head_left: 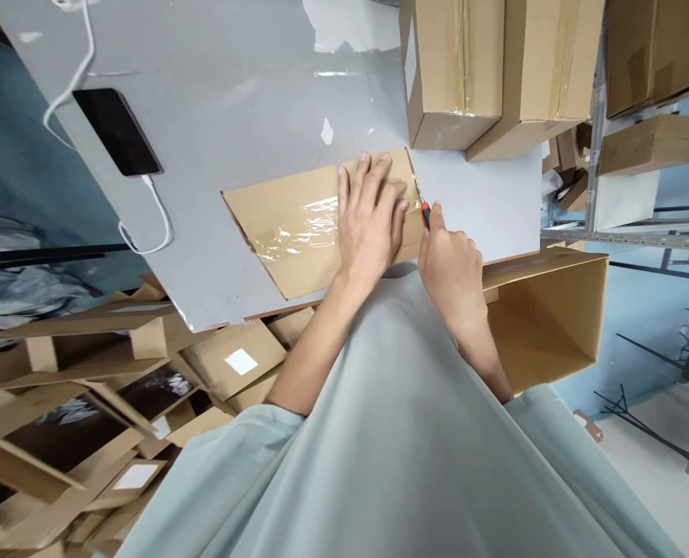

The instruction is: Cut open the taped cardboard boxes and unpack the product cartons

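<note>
A flat-lying cardboard box (286, 232), with shiny clear tape along its top, rests on the grey table in front of me. My left hand (370, 213) lies on its right half, fingers spread and pressing on the cardboard. In my right hand (449, 260) is a knife with a red and black handle (426, 213), gripped in a fist with the index finger along it. The knife's thin tip meets the taped right edge of the box. Its blade is too small to make out clearly.
Two taped cartons (454, 74) stand at the table's back right. A phone (117, 132) with a white cable (161, 225) lies on the left of the table (204, 101). An open carton (547, 318) is at my right; several boxes (233, 360) are piled lower left. Metal shelving (597, 155) holds more boxes.
</note>
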Demonstrator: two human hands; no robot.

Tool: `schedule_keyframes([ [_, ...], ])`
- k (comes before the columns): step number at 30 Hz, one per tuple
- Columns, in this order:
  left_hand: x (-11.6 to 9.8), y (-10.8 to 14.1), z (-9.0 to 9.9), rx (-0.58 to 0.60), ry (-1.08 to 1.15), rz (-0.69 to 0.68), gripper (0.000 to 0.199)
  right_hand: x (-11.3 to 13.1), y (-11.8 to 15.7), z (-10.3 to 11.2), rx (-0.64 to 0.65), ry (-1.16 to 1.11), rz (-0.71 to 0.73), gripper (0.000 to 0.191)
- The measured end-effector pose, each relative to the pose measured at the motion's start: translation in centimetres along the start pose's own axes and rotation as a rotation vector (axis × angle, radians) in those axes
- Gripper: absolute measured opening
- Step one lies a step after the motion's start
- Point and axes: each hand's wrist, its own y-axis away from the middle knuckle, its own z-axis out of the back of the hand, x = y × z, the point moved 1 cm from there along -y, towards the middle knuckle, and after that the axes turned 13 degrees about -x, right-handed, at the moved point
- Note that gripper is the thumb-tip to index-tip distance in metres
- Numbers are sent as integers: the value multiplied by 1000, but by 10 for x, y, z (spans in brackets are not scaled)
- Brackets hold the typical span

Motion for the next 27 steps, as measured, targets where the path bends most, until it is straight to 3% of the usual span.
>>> schedule_keyframes([
  [8, 4, 5, -2, 27, 5, -11, 51, -14, 28, 9, 92, 64, -47, 58],
  [13, -2, 11, 2, -4, -34, -17, 55, -24, 33, 21, -5, -30, 7, 62],
  [17, -1, 13, 2, -11, -32, -47, 57, -26, 19, 14, -90, -126, 62, 65],
  [22, 4, 14, 0, -29, -43, -57, 56, -24, -10, -4, -51, -175, 110, 68],
  [27, 3, 13, 1, -11, -51, -19, 54, -21, -17, -6, -1, -187, 110, 67],
])
